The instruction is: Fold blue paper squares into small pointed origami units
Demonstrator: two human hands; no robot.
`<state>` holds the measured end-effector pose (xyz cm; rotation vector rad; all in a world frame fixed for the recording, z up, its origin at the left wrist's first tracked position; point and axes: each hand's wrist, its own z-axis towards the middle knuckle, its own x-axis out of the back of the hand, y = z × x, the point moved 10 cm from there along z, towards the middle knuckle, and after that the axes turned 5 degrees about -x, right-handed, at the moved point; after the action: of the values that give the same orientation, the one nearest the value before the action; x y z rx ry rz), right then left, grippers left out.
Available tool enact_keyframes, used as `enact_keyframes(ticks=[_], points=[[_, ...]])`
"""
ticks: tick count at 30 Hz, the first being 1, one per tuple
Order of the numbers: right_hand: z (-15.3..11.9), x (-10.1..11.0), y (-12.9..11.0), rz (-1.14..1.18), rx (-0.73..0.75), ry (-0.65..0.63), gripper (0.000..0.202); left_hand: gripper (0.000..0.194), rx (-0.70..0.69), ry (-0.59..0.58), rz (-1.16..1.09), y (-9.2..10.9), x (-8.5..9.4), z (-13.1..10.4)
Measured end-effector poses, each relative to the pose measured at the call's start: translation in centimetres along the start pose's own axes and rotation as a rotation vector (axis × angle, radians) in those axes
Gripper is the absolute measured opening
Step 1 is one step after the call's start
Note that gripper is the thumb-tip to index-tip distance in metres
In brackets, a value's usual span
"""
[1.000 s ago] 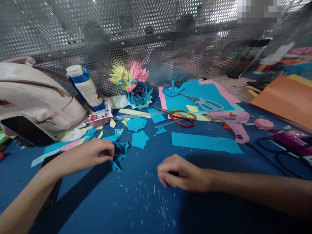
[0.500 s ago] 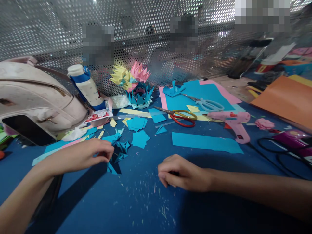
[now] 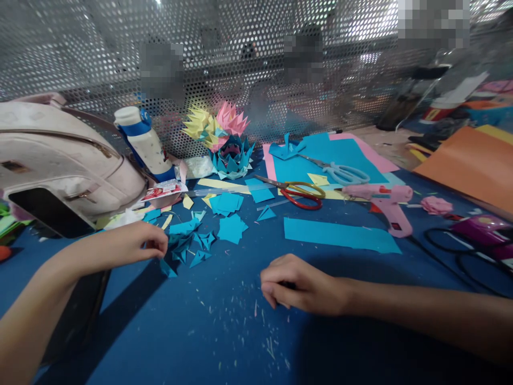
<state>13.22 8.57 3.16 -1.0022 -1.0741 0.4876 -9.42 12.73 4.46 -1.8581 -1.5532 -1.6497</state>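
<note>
My left hand (image 3: 146, 240) is at the left edge of a heap of folded blue paper pieces (image 3: 182, 243), its fingers curled together over a small blue piece (image 3: 167, 268) below the fingertips. Whether the fingers grip that piece cannot be made out. My right hand (image 3: 294, 283) rests on the blue table (image 3: 224, 342) with its fingers curled in; what they hold, if anything, is hidden. Beyond the heap lie small stacks of cut blue paper (image 3: 232, 229). Above my right hand is a long blue strip (image 3: 336, 234).
Red-and-yellow scissors (image 3: 302, 193), blue scissors (image 3: 347, 174) and a pink glue gun (image 3: 390, 206) lie behind the strip. Folded paper flowers (image 3: 231, 155) stand at the back. A bottle (image 3: 144, 141), a phone (image 3: 50, 211) and a pale backpack (image 3: 60, 155) are at the left.
My left hand has moved left, and the small blue piece under its fingertips has shifted left too. More of the blue heap shows. My right hand has stayed in place.
</note>
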Motion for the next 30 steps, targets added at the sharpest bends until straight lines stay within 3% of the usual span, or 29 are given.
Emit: enact_keyframes(ticks=[3, 7, 11, 19, 23, 30], points=[[0.0, 0.0, -0.1, -0.004, 0.019, -0.004, 0.041, 0.019, -0.012, 0.104, 0.068, 0.3, 1.0, 0.4], [0.0, 0.0, -0.2, 0.000, 0.025, -0.002, 0.041, 0.021, -0.072, 0.313, 0.169, 2.8, 2.3, 1.6], [0.0, 0.1, -0.4, 0.002, 0.026, 0.003, 0.042, 0.025, -0.184, 0.435, 0.208, 6.2, 0.8, 3.6], [0.0, 0.0, -0.6, -0.021, 0.043, 0.001, 0.041, 0.036, -0.288, 0.453, 0.252, 8.8, -3.0, 6.1], [-0.1, -0.1, -0.5, -0.053, 0.065, -0.004, 0.041, 0.048, -0.287, 0.454, 0.312, 9.2, -3.4, 6.7], [-0.2, -0.3, -0.5, -0.069, 0.073, -0.015, 0.040, 0.030, -0.334, 0.525, 0.402, 10.4, -3.1, 7.9]])
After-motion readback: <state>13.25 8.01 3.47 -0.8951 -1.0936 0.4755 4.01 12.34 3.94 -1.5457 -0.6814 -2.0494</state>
